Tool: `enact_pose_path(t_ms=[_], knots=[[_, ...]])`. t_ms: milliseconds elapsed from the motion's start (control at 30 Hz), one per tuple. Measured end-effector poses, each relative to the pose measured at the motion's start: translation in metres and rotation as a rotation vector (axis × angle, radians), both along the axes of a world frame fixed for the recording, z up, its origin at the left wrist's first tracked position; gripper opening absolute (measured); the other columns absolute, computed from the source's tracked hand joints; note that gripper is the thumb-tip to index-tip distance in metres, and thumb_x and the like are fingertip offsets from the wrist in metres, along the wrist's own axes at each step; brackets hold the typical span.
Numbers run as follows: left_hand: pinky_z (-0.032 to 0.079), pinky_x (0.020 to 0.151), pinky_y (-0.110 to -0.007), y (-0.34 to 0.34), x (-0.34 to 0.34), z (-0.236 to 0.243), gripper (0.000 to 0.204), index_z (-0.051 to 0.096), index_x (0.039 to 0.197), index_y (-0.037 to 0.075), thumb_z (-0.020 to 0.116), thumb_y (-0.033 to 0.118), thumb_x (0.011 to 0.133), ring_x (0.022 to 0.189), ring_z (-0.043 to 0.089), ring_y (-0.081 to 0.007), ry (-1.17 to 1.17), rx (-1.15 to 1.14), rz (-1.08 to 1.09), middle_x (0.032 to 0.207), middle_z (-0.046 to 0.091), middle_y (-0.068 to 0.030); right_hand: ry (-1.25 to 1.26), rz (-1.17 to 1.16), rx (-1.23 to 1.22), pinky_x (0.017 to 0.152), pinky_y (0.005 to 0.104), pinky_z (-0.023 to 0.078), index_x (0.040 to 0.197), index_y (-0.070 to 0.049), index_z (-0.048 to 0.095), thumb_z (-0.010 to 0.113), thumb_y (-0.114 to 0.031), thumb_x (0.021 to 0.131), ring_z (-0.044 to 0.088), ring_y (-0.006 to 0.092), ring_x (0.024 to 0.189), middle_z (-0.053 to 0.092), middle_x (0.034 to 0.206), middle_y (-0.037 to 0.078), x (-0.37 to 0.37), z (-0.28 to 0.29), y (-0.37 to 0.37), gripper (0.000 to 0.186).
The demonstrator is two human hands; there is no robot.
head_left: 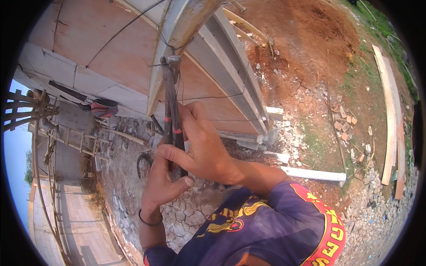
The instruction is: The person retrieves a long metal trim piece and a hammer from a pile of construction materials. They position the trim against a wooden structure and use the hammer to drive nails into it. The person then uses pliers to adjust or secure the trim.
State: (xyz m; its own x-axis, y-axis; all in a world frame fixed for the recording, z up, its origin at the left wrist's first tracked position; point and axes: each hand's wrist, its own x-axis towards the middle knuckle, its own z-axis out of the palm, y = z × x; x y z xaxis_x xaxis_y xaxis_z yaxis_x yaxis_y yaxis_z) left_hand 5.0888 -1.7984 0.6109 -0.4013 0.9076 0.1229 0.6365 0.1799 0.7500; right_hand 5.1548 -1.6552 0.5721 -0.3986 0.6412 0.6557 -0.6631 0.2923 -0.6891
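My right hand point(206, 148) is closed around the dark handles of a pair of pincers point(170, 95), which carry red bands. Below it my left hand point(162, 184), with a dark band at the wrist, grips the lower ends of the same handles. The pincers' jaws meet a thin tie wire point(165, 42) looped at a wooden batten point(184, 26). That batten runs along reddish formwork panels point(120, 44). How tightly the jaws bite the wire cannot be made out.
Grey boards point(233, 66) line the formwork's right side. A white pipe point(313, 174) lies on rubble to the right, with long planks point(386, 115) farther off. Bamboo scaffolding point(80, 142) stands left, near a red and dark bag-like thing point(104, 107) by the block wall.
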Motion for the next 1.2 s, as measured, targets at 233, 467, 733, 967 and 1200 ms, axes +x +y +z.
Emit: enact_pose_path(t_ms=[233, 467, 733, 967, 1200], knots=[[0.044, 0.072, -0.026, 0.020, 0.015, 0.000, 0.115, 0.026, 0.140, -0.007, 0.054, 0.082, 0.072, 0.085, 0.049, -0.0112, -0.157, 0.040, 0.150, 0.106, 0.050, -0.0055, -0.346, 0.261, -0.071, 0.057, 0.0308, 0.050, 0.117, 0.006, 0.051, 0.060, -0.011, 0.092, 0.062, 0.0153, 0.065, 0.062, 0.077, 0.008, 0.047, 0.027, 0.017, 0.032], [0.044, 0.067, -0.024, 0.047, 0.046, 0.019, 0.137, 0.016, 0.142, -0.009, 0.078, 0.074, 0.053, 0.080, 0.048, -0.0111, -0.274, 0.041, 0.062, 0.102, 0.049, -0.0060, -0.295, 0.497, -0.299, 0.056, 0.0235, 0.047, 0.114, 0.004, 0.052, 0.058, -0.010, 0.094, 0.057, 0.0072, 0.065, 0.060, 0.084, 0.004, 0.055, 0.029, 0.027, 0.025], [0.045, 0.068, -0.026, 0.035, 0.023, 0.002, 0.141, 0.012, 0.148, -0.002, 0.083, 0.071, 0.049, 0.083, 0.050, -0.0138, -0.038, 0.016, 0.001, 0.118, 0.045, -0.0092, -0.106, 0.283, -0.302, 0.057, 0.0321, 0.044, 0.095, 0.004, 0.051, 0.065, -0.034, 0.090, 0.051, 0.0129, 0.062, 0.055, 0.070, 0.014, 0.020, 0.010, 0.002, 0.041], [0.044, 0.087, -0.032, 0.034, -0.007, -0.029, 0.123, 0.015, 0.150, 0.001, 0.052, 0.085, 0.070, 0.102, 0.051, -0.0183, -0.356, 0.200, 0.033, 0.124, 0.043, -0.0116, -0.353, 0.385, -0.227, 0.061, 0.0312, 0.044, 0.092, 0.005, 0.053, 0.069, -0.048, 0.085, 0.054, 0.0168, 0.077, 0.054, 0.080, 0.013, 0.031, -0.021, 0.018, 0.056], [0.046, 0.090, -0.038, 0.031, -0.011, -0.060, 0.094, 0.035, 0.142, -0.003, 0.048, 0.071, 0.086, 0.111, 0.056, -0.0227, -0.277, 0.294, 0.078, 0.131, 0.049, -0.0166, -0.173, 0.310, 0.147, 0.080, 0.0327, 0.042, 0.096, 0.005, 0.057, 0.075, -0.034, 0.082, 0.042, 0.0218, 0.105, 0.039, 0.119, 0.012, 0.029, -0.073, 0.033, 0.045]])
